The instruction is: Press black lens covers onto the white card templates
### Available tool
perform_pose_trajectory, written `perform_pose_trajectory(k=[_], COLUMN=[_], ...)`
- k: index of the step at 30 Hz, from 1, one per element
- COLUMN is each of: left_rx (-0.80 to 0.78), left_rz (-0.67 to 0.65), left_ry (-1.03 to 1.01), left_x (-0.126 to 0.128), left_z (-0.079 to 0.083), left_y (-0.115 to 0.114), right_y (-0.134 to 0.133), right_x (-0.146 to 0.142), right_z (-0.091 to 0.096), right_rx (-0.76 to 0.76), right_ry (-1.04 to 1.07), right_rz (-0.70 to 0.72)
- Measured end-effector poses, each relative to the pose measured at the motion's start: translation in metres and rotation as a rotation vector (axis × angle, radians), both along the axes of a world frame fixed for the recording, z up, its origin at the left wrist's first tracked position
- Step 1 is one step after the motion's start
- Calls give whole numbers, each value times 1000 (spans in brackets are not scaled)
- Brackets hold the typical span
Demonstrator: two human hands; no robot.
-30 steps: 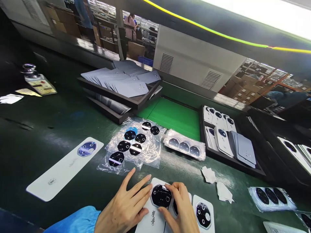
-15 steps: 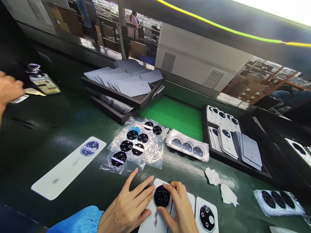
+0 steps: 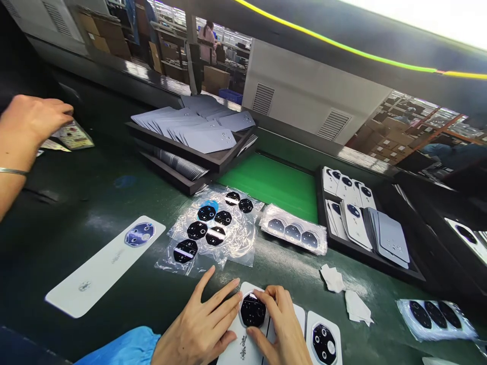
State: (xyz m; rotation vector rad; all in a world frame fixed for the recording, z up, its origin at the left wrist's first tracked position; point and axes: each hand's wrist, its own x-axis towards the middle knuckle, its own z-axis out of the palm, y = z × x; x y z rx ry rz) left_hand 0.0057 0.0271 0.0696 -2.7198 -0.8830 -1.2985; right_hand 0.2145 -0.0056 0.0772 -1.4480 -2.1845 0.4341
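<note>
At the bottom centre lies a white phone-back-like panel (image 3: 230, 347) with dark writing. On its upper part sits a black many-sided camera cover (image 3: 252, 310). Thumb and forefinger of my right hand (image 3: 283, 324) grip this cover at its right edge. My left hand (image 3: 198, 322) rests along the panel's left side, fingers stretched and spread, fingertips touching the panel beside the cover. Partly hidden by my right hand is another white panel (image 3: 300, 313). To its right lies a white panel with a black cover showing round openings (image 3: 324, 343).
Black covers on clear film (image 3: 232, 248) lie ahead, beside a packed strip (image 3: 294, 248). Trays of grey panels (image 3: 213, 162) and white panels (image 3: 380, 268) stand behind. Another person's hand (image 3: 34, 126) reaches in at left, above a long white panel (image 3: 101, 271). White scraps (image 3: 357, 306) lie right.
The other person's hand at the left has moved right, over the yellowish label card. My hands stay at the black cover, almost unmoved. The view has shifted slightly.
</note>
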Motion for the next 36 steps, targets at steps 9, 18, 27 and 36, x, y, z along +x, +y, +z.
perform_pose_trajectory(k=[9, 18, 27, 36], left_rx=[-11, 13, 26, 70], left_rz=[-16, -28, -42, -1], left_ry=[-11, -13, -9, 22], left_x=[0, 2, 2, 3], left_z=[-6, -7, -13, -6], left_y=[2, 1, 0, -2], right_y=[2, -1, 3, -3], right_x=[-3, -16, -21, -24], right_z=[0, 0, 6, 7], right_rx=[29, -37, -14, 8], right_ry=[-11, -1, -124, -163], right_rz=[-16, -147, -140, -180])
